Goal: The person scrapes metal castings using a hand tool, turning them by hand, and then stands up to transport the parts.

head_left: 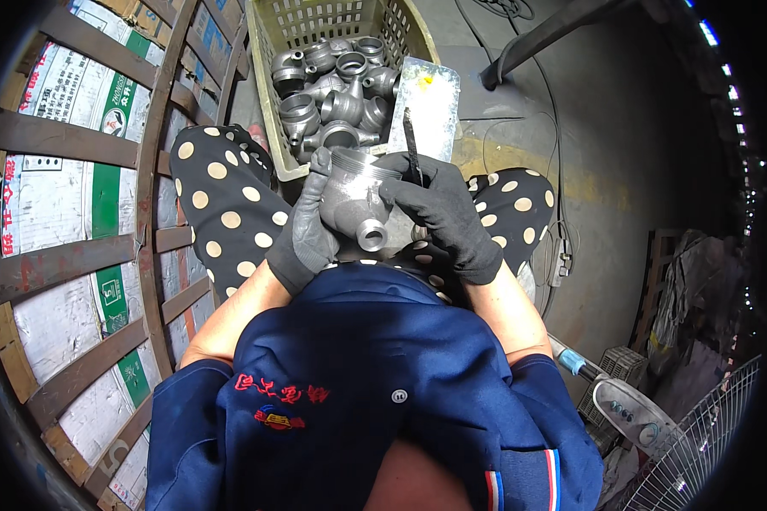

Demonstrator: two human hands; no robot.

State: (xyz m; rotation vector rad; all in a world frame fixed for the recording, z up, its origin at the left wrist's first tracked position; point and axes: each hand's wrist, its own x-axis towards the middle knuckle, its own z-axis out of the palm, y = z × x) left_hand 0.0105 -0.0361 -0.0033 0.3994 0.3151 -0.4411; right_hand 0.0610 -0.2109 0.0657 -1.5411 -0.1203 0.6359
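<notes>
A grey cast metal fitting is held over my lap, its wide threaded mouth facing up and away and a small round spout toward me. My left hand, in a dark glove, grips it from the left with the thumb up along its side. My right hand, gloved too, is closed around a slim dark tool that stands up out of the grip; its kind cannot be made out. The right fingers also reach the fitting's right side. Beyond my hands, several similar fittings lie heaped in a yellowish plastic crate.
A clear plastic sheet or lid with a yellow mark leans at the crate's right corner. Left of me rises a slatted rack with white and green boxes. Cables run along the floor at right; a wire-guarded fan stands lower right.
</notes>
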